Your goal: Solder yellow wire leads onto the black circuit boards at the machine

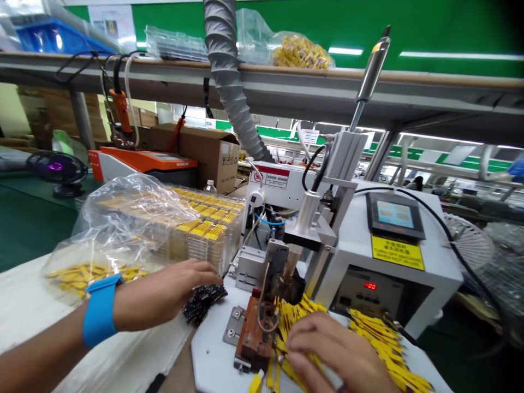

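Observation:
My left hand, with a blue wristband, reaches over a heap of small black parts. Its fingers are stretched forward and its palm faces down; the thumb and the undersides of the fingers are hidden. My right hand is bent over a pile of thin yellow strips at the front of the press machine. Its fingers are curled together and slightly smeared, and whatever they hold is hidden. Between both hands sits a reddish-brown fixture block, below the machine's metal press head.
More yellow strips lie at the right. Stacked clear trays with yellow pieces and a plastic bag stand at the left. A control box with a screen rises at the right. A grey duct hangs past the shelf.

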